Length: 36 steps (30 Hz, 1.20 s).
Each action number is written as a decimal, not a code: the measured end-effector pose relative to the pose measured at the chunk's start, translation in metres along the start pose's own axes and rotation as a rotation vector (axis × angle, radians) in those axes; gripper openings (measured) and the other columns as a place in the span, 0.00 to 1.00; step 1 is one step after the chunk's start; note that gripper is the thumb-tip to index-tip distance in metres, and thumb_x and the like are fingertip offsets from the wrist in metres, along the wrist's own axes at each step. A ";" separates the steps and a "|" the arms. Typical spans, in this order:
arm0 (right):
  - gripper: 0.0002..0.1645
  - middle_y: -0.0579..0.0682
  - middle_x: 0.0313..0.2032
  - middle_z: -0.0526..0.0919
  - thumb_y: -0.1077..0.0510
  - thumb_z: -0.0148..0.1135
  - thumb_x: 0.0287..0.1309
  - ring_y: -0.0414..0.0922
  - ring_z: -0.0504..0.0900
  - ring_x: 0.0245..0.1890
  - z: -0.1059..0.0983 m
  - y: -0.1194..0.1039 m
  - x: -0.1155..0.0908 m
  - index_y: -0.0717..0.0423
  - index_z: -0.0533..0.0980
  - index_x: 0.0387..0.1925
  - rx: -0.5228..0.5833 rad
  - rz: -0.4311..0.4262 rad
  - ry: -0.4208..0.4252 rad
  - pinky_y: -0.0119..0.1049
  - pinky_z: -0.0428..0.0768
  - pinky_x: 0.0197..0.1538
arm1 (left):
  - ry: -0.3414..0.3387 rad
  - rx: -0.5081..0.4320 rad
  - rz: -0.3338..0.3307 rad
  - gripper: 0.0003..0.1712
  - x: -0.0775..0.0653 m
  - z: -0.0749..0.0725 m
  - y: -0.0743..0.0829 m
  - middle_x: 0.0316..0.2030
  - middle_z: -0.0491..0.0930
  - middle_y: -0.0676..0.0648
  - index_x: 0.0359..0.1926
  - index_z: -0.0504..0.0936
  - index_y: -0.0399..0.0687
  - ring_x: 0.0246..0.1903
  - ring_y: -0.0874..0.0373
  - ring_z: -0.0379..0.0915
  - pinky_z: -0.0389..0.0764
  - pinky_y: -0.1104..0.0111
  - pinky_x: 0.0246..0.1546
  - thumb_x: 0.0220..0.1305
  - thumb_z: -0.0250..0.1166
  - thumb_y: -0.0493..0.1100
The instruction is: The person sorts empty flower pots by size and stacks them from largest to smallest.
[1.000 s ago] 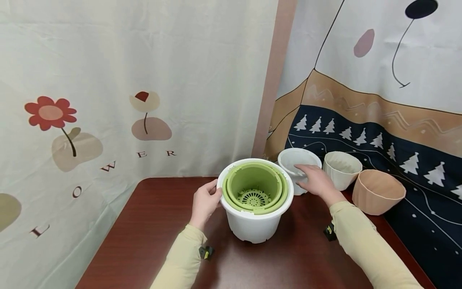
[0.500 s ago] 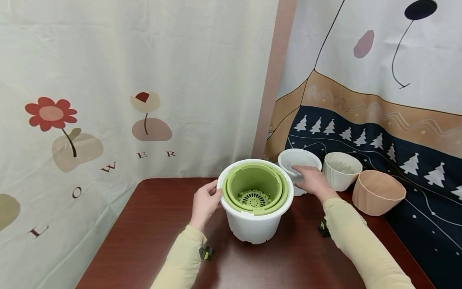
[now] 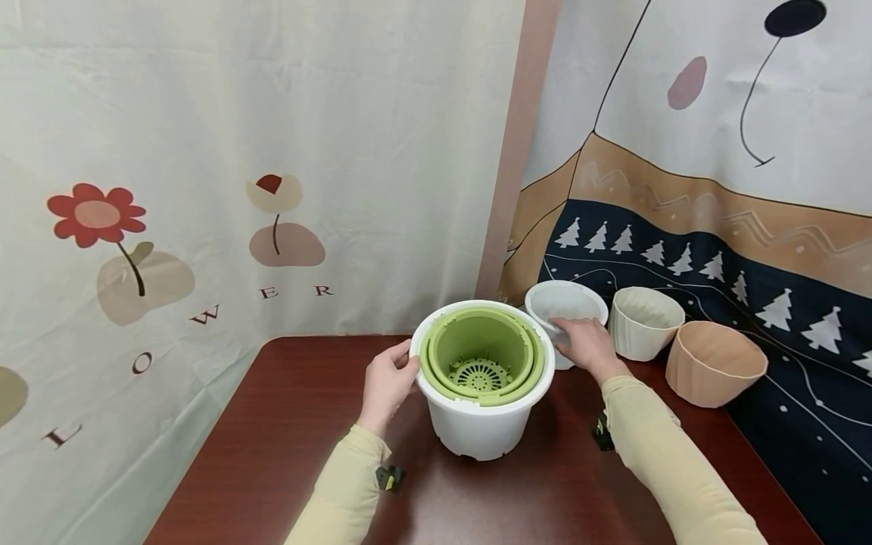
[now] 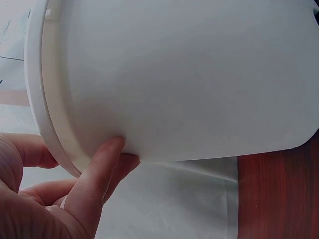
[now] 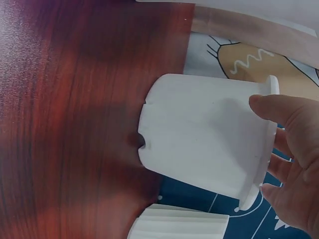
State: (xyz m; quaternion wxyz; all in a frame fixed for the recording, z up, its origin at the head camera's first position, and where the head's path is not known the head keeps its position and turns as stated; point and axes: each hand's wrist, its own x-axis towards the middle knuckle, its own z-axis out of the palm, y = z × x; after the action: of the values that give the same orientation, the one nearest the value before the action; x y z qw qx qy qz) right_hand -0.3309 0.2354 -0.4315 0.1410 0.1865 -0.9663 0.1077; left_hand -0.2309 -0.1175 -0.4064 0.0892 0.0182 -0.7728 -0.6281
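A large white flowerpot (image 3: 477,431) stands upright in the middle, with green pots (image 3: 485,344) nested inside it; slots pierce the bottom of the inner one. My left hand (image 3: 388,384) holds the big pot's left side, fingers around the rim (image 4: 37,94) in the left wrist view. Behind it to the right is a smaller white flowerpot (image 3: 565,295). My right hand (image 3: 587,344) grips that pot's near edge. In the right wrist view its thumb (image 5: 271,107) lies on the outer wall below the rim, and the other fingers go over the rim, their tips hidden.
A fluted off-white pot (image 3: 643,337) and a peach pot (image 3: 711,375) stand in a row at the right, by the dark patterned curtain (image 3: 790,446). The brown table (image 3: 306,409) ends at a pale curtain (image 3: 381,189) behind.
My right hand has moved a little left and closed in on the smaller white flowerpot's rim. My left hand and the large pot have stayed in place.
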 end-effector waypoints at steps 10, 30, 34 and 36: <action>0.23 0.58 0.42 0.86 0.65 0.68 0.55 0.60 0.82 0.42 0.002 0.001 0.000 0.58 0.80 0.54 -0.021 0.010 0.023 0.58 0.77 0.53 | -0.007 -0.007 0.000 0.25 0.000 0.001 0.000 0.51 0.80 0.30 0.64 0.73 0.30 0.36 0.48 0.84 0.88 0.64 0.30 0.66 0.59 0.33; 0.10 0.49 0.26 0.85 0.66 0.70 0.50 0.57 0.81 0.30 0.008 0.004 -0.009 0.51 0.81 0.33 -0.104 0.017 0.114 0.54 0.78 0.32 | 0.002 0.011 0.006 0.25 0.001 0.000 0.000 0.49 0.81 0.31 0.63 0.74 0.31 0.33 0.51 0.84 0.88 0.62 0.30 0.66 0.58 0.33; 0.12 0.51 0.29 0.86 0.67 0.71 0.49 0.57 0.82 0.31 0.002 0.004 -0.014 0.51 0.81 0.36 -0.090 0.012 0.133 0.54 0.79 0.31 | 0.005 0.015 0.007 0.25 0.001 0.000 -0.001 0.49 0.82 0.31 0.63 0.74 0.31 0.32 0.52 0.84 0.88 0.58 0.32 0.66 0.59 0.34; 0.13 0.51 0.30 0.86 0.67 0.71 0.50 0.58 0.82 0.33 -0.001 0.004 -0.017 0.52 0.82 0.38 -0.075 0.014 0.137 0.54 0.79 0.31 | 0.006 0.015 0.006 0.25 0.001 0.000 -0.001 0.48 0.82 0.32 0.63 0.74 0.32 0.31 0.53 0.83 0.88 0.57 0.32 0.66 0.59 0.34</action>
State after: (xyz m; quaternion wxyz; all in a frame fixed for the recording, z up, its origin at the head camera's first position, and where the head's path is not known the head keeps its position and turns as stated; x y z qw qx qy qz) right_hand -0.3174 0.2454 -0.4362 0.2127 0.1664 -0.9591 0.0848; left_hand -0.2315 -0.1178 -0.4069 0.0932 0.0186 -0.7773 -0.6219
